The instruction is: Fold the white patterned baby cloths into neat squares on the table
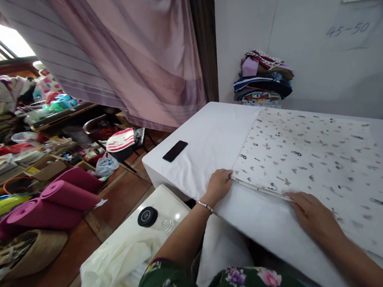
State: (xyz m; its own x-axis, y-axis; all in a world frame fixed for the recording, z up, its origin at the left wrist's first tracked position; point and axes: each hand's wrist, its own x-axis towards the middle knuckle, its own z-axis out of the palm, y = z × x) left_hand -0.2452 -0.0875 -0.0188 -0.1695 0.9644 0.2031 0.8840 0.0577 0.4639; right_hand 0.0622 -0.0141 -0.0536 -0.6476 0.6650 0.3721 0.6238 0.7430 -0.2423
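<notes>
A white cloth printed with small grey and brown motifs (314, 154) lies folded flat on a white-covered table (210, 128). At its near left corner, my left hand (220, 185) pinches the edge, fingers curled. Farther right along the same near edge is my right hand (315, 215), with its fingertips closed on the layered border and its palm low over the cloth. The thumbs are partly hidden. A bracelet (205, 206) circles my left wrist.
A black phone (175, 151) lies on the table's left part. Folded clothes (262, 78) are stacked by the back wall. A lower white surface (119, 240) at left holds a round black lid (147, 216) and pale plastic. Pink rolled mats (51, 202) stand on the floor.
</notes>
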